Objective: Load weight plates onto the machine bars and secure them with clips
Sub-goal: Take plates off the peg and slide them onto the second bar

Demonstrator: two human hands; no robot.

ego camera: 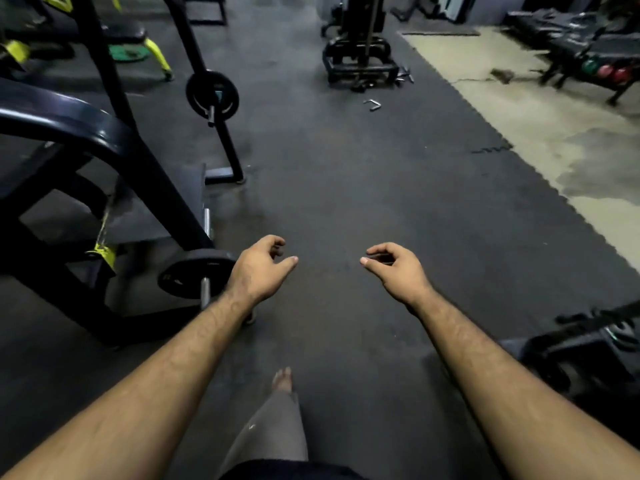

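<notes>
Beside the black machine frame (104, 188), low on its right side, one weight plate (195, 277) already sits on a chrome bar (205, 292); the bare tip of this bar sticks out in front of the plate, and I see no clip on it (the picture is too dark there to be sure). Farther back along the same frame, a second plate (212, 95) hangs on another bar (211, 116), also with its end showing.

Both hands are held out over the floor mat (346, 188), just to the right of the frame; the left hand (258, 268) is near the lower plate but not touching it, its fingers loosely curled and holding nothing; the right hand (398, 271) has thumb and forefinger drawn together, and something thin and dark may lie between them, but I cannot tell if it is a clip or only shadow.

A small metal piece (372, 105) lies on the mat, well apart from the frame to its right; it could be a clip. I judge that the plates are on and the securing is what remains.

No real container shows; a low rack (602, 69) far to the right of the frame carries some coloured balls (606, 69).
</notes>
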